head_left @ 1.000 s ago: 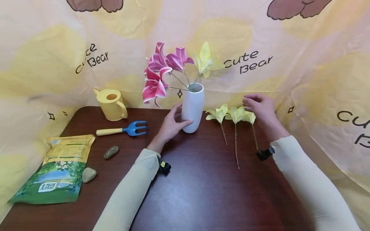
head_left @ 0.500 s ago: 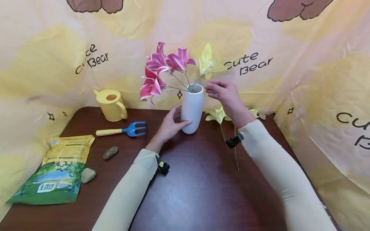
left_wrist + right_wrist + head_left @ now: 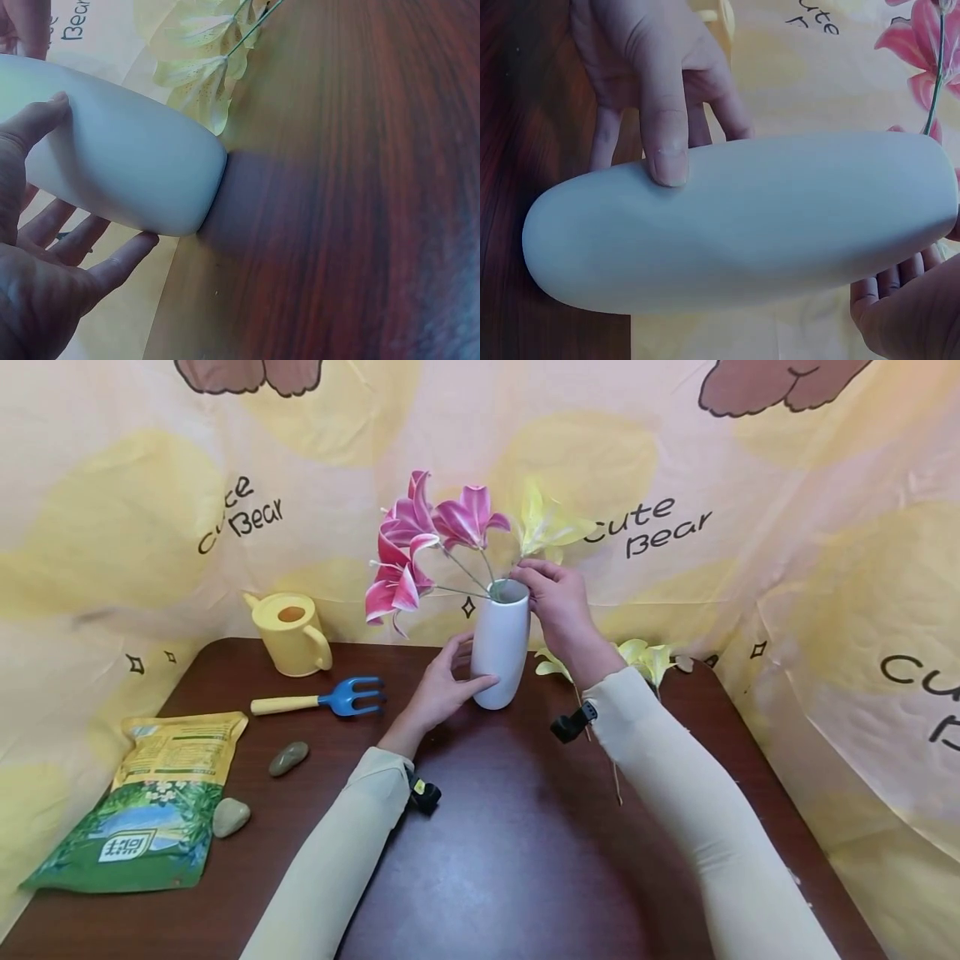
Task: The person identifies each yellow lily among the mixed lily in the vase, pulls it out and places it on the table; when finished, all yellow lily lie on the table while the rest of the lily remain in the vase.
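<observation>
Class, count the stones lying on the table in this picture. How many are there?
2. A grey stone lies below the blue fork; a paler stone touches the bag's right edge.

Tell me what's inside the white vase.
Stems of three pink lilies and one yellow lily enter the white vase at its mouth. Its opaque wall hides their lower ends and anything else inside.

White vase, pink lilies, blue rake.

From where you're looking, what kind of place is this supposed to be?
Probably a staged tabletop set for flower arranging, not a real garden: a dark wooden table backed by a "Cute Bear" cloth backdrop, with a white vase of lilies, a yellow watering can and a blue hand fork.
</observation>
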`<act>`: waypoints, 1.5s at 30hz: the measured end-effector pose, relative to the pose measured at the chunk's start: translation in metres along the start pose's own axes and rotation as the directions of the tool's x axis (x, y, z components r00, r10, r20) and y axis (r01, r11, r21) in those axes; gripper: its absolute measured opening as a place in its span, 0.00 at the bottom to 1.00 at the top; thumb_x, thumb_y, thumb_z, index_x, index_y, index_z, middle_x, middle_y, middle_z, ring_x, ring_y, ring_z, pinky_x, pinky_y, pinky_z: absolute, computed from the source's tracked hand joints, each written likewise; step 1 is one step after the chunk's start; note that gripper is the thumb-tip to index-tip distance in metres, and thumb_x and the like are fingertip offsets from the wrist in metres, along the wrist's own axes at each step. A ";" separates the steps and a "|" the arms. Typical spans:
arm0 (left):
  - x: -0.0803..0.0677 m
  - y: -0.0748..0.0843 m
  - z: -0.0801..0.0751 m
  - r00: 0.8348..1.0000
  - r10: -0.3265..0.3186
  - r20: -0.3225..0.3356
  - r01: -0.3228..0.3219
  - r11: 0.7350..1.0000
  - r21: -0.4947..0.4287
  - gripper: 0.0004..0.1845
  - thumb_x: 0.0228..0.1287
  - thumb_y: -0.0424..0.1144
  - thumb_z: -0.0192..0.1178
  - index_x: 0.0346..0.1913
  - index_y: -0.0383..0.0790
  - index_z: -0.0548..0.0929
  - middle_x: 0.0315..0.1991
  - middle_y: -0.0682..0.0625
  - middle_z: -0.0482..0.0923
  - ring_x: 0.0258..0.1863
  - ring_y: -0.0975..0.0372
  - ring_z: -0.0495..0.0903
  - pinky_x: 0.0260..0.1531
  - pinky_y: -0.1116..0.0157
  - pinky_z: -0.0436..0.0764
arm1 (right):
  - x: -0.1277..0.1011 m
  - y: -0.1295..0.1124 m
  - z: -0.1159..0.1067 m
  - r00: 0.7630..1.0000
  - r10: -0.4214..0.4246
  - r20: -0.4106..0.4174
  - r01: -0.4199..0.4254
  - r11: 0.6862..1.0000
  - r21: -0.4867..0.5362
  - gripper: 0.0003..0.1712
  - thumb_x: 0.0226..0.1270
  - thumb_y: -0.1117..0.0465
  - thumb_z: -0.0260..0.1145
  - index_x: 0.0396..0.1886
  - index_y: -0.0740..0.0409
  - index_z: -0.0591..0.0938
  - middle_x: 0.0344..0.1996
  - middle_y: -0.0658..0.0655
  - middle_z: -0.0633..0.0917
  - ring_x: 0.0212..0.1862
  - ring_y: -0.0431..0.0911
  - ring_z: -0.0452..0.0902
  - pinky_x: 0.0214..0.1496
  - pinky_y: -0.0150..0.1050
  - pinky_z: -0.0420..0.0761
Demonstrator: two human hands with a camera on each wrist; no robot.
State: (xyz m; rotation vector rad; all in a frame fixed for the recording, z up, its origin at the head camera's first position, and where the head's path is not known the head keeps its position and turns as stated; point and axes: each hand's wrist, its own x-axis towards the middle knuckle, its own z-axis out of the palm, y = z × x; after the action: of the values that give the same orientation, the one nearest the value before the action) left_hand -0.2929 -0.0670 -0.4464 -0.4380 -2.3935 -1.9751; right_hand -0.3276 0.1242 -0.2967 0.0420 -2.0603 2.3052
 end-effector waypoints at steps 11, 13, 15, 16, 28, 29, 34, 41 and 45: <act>-0.001 0.000 0.000 1.000 -0.004 -0.004 0.004 1.000 0.007 0.45 0.70 0.49 0.80 0.85 0.56 0.68 0.79 0.45 0.77 0.78 0.46 0.77 0.80 0.38 0.75 | -0.003 -0.001 0.006 1.000 -0.013 -0.012 0.012 1.000 -0.024 0.27 0.76 0.62 0.77 0.69 0.71 0.84 0.73 0.62 0.85 0.61 0.44 0.81 0.60 0.36 0.81; 0.000 -0.001 0.000 1.000 -0.004 -0.004 0.004 1.000 0.004 0.45 0.70 0.49 0.80 0.85 0.56 0.68 0.80 0.45 0.76 0.78 0.46 0.77 0.80 0.38 0.75 | -0.003 -0.001 0.007 1.000 -0.014 -0.022 0.014 0.999 -0.031 0.27 0.75 0.62 0.78 0.69 0.71 0.85 0.73 0.63 0.85 0.62 0.44 0.81 0.61 0.36 0.81; 0.000 -0.001 0.001 1.000 0.000 -0.004 0.000 1.000 0.002 0.45 0.70 0.49 0.80 0.85 0.56 0.68 0.80 0.44 0.77 0.78 0.46 0.77 0.80 0.39 0.75 | -0.002 -0.001 0.008 0.999 -0.012 -0.037 0.011 0.999 -0.035 0.27 0.75 0.63 0.78 0.68 0.70 0.85 0.72 0.62 0.86 0.63 0.44 0.81 0.62 0.36 0.81; 0.000 -0.001 0.001 1.000 0.004 -0.002 -0.004 1.000 -0.001 0.45 0.70 0.48 0.81 0.85 0.55 0.68 0.79 0.44 0.77 0.78 0.46 0.77 0.80 0.39 0.75 | -0.002 -0.001 0.008 0.999 -0.011 -0.046 0.009 0.999 -0.041 0.27 0.75 0.63 0.78 0.68 0.69 0.85 0.72 0.61 0.86 0.64 0.44 0.81 0.63 0.36 0.81; -0.004 0.000 0.001 1.000 0.028 -0.004 -0.028 1.000 0.006 0.44 0.71 0.46 0.80 0.84 0.53 0.69 0.79 0.43 0.77 0.77 0.45 0.78 0.79 0.37 0.77 | -0.003 -0.008 0.004 0.997 -0.051 -0.066 0.052 0.999 0.010 0.17 0.76 0.64 0.76 0.60 0.64 0.88 0.58 0.54 0.90 0.44 0.39 0.89 0.57 0.33 0.86; -0.004 0.001 0.001 1.000 0.026 -0.002 -0.026 1.000 0.007 0.44 0.71 0.46 0.80 0.85 0.54 0.69 0.79 0.43 0.77 0.77 0.45 0.78 0.79 0.37 0.76 | -0.002 -0.010 0.003 0.996 -0.055 -0.065 0.056 0.998 0.018 0.14 0.77 0.65 0.76 0.58 0.62 0.88 0.54 0.53 0.90 0.42 0.40 0.89 0.56 0.33 0.87; -0.003 -0.001 0.001 1.000 0.027 -0.002 -0.027 1.000 0.015 0.45 0.71 0.47 0.80 0.85 0.54 0.69 0.79 0.43 0.77 0.78 0.45 0.77 0.78 0.38 0.78 | 0.001 -0.019 0.000 0.993 -0.093 -0.070 0.100 0.990 0.095 0.08 0.76 0.69 0.76 0.50 0.57 0.88 0.44 0.50 0.91 0.42 0.44 0.91 0.52 0.36 0.92; -0.001 -0.002 0.001 0.999 0.032 0.002 -0.032 1.000 0.001 0.45 0.70 0.46 0.81 0.85 0.53 0.68 0.80 0.43 0.76 0.78 0.45 0.77 0.77 0.37 0.78 | 0.003 -0.042 -0.018 0.983 -0.157 -0.091 0.169 0.974 0.151 0.10 0.73 0.73 0.76 0.50 0.61 0.89 0.38 0.50 0.91 0.38 0.44 0.91 0.46 0.34 0.93; -0.002 -0.001 0.000 1.000 0.031 -0.001 -0.031 1.000 -0.003 0.45 0.70 0.45 0.81 0.85 0.53 0.69 0.79 0.43 0.76 0.78 0.45 0.77 0.79 0.35 0.76 | 0.002 -0.052 -0.037 0.980 -0.170 -0.104 0.186 0.968 0.169 0.12 0.71 0.75 0.76 0.51 0.63 0.89 0.36 0.52 0.92 0.34 0.43 0.91 0.41 0.34 0.93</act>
State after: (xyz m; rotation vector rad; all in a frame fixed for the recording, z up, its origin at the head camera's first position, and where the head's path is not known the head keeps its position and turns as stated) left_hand -0.2913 -0.0678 -0.4481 -0.4713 -2.3687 -1.9666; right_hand -0.3265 0.1669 -0.2490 0.1236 -1.7284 2.3270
